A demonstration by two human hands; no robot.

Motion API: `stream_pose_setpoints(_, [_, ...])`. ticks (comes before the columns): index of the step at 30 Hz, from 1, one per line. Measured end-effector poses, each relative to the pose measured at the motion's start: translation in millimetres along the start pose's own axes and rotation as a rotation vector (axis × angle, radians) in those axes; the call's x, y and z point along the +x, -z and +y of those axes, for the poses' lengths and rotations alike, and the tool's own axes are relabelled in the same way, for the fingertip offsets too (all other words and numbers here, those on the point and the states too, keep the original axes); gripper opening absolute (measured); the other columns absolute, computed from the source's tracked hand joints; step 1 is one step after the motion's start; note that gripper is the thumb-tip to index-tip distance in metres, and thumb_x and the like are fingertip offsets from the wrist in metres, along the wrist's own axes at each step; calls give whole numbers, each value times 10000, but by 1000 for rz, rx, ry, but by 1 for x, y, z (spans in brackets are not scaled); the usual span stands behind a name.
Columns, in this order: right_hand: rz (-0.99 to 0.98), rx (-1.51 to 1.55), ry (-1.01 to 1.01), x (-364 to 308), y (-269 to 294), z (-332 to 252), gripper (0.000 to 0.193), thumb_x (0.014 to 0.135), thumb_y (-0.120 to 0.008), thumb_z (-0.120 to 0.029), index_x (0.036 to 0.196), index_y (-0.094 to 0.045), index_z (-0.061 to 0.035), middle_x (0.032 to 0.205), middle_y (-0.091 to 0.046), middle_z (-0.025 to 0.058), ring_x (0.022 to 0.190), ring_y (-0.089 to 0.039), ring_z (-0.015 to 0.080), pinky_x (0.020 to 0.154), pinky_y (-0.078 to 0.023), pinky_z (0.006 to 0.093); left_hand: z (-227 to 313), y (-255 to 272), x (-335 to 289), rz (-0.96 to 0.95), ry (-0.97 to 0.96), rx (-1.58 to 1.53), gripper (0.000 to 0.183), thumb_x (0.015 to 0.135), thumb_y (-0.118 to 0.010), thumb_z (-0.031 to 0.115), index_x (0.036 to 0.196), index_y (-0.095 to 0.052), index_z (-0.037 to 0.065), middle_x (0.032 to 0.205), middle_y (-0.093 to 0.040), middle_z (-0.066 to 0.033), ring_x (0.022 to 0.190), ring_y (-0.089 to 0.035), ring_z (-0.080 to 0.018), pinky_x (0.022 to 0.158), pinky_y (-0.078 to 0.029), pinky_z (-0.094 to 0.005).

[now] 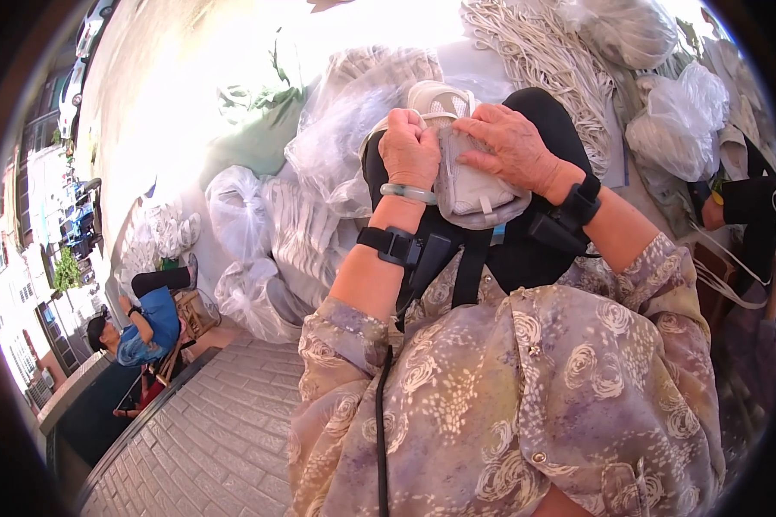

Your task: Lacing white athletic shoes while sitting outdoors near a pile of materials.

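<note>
A pale beige-and-white sneaker (472,191) with mesh panels lies across my black-clad lap, its sole hidden. My left hand (409,153) is closed in a pinch at the sneaker's left edge, by a thin white shoelace (440,115) that crosses the shoe. What lies inside the fingers is mostly hidden. My right hand (516,148) grips the sneaker from the right. Its thumb and index finger press on the upper, slightly apart, while the other fingers are partly covered. A pale bangle (408,192) and a dark strap circle my left wrist.
Clear plastic bags (332,142) with pale contents lie ahead and left. A large heap of white laces (547,65) spreads at the far right, near another stuffed bag (681,116). A person in blue (151,327) sits at left; another person's dark-clad leg (746,207) shows at right.
</note>
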State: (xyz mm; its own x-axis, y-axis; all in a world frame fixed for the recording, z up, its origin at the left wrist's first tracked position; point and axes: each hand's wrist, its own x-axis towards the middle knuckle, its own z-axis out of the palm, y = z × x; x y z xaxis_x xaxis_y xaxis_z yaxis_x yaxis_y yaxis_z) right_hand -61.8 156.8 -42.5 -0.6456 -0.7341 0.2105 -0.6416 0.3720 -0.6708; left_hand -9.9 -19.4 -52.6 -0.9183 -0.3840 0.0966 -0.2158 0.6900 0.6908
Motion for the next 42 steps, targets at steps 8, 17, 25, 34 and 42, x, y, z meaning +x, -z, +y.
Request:
stream_pose_setpoints(8, [4, 16, -5, -1, -1, 0, 395, 742, -664, -291, 1093, -578, -133, 920, -525, 70, 894, -524, 271, 776, -430, 376, 7, 8, -12, 13, -215, 209, 196, 764, -644, 174, 873, -550, 41, 581, -560, -85, 544, -566, -226, 546, -449, -330])
stream_pose_setpoints(17, [15, 48, 39, -2, 2, 2, 425, 748, -654, -284, 1111, -569, -79, 910, -522, 99, 883, -519, 285, 784, -425, 363, 35, 35, -12, -379, -114, 297, 351, 756, -617, 295, 939, -560, 1, 763, -618, -180, 752, -609, -332, 688, -474, -413])
stream_pose_setpoints(25, [-24, 39, 62, -4, 4, -5, 431, 727, -666, -290, 1100, -560, -102, 935, -522, 87, 870, -512, 281, 785, -420, 370, 62, 37, 2, -709, 23, 608, 324, 752, -612, 261, 916, -558, -13, 838, -628, -238, 825, -609, -395, 742, -478, -441])
stream_pose_setpoints(34, [-55, -1, -41, 1, 5, -4, 409, 736, -655, -334, 1072, -582, -113, 948, -567, 82, 924, -552, 268, 785, -432, 374, 51, 24, -9, -494, 70, 607, 288, 735, -659, 206, 884, -550, -14, 783, -635, -212, 799, -631, -372, 721, -494, -433])
stream_pose_setpoints(42, [-61, -92, -282, 15, 0, -24, 344, 698, -621, -273, 996, -560, -113, 893, -586, 56, 886, -562, 237, 710, -355, 374, 42, 22, -20, -354, -22, 453, 168, 745, -552, 106, 868, -526, -5, 697, -614, -217, 719, -618, -388, 673, -484, -458])
